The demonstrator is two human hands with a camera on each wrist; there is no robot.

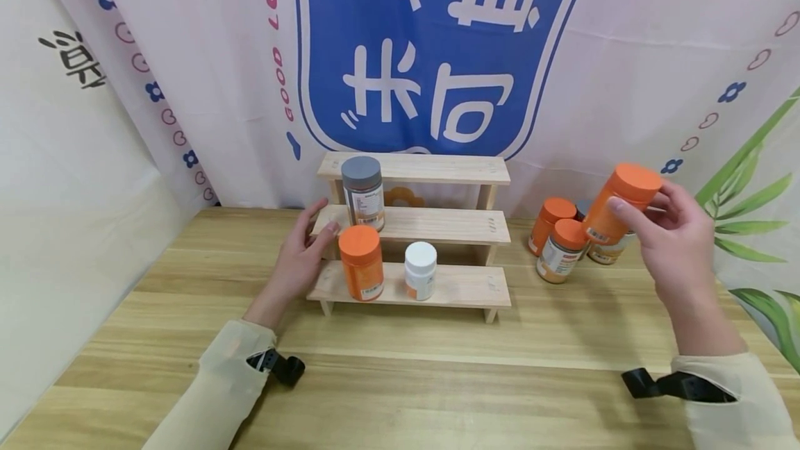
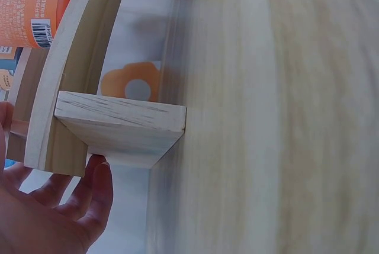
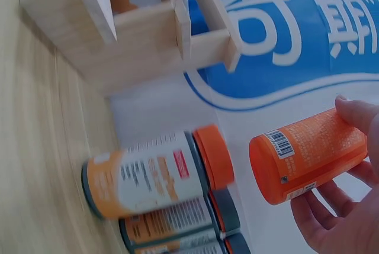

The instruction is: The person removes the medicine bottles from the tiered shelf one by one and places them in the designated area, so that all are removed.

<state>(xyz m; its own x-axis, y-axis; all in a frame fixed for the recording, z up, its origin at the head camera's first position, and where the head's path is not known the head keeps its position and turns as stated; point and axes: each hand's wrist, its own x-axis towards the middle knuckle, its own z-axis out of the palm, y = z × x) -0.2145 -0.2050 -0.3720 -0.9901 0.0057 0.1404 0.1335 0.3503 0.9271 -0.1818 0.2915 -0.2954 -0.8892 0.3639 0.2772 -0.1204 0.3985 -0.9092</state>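
Note:
My right hand [image 1: 681, 248] grips an orange bottle [image 3: 314, 153] with an orange lid, lifted and tilted above a group of bottles at the right. In the right wrist view its base and barcode face the camera. My left hand [image 1: 300, 255] is at the left end of a three-step wooden display stand [image 1: 462, 283]. Its thumb rests by the middle step, and the curved fingers [image 2: 98, 189] touch the stand's side in the left wrist view. On the stand are an orange bottle [image 1: 362, 266], a small white bottle [image 1: 421, 273] and a grey-lidded bottle [image 1: 365, 200].
Right of the stand, several bottles stand close together, among them a grey one with an orange lid [image 1: 558, 255] and an orange-lidded one [image 1: 550, 224]. A printed curtain [image 1: 225, 75] hangs behind the wooden table [image 1: 400, 380].

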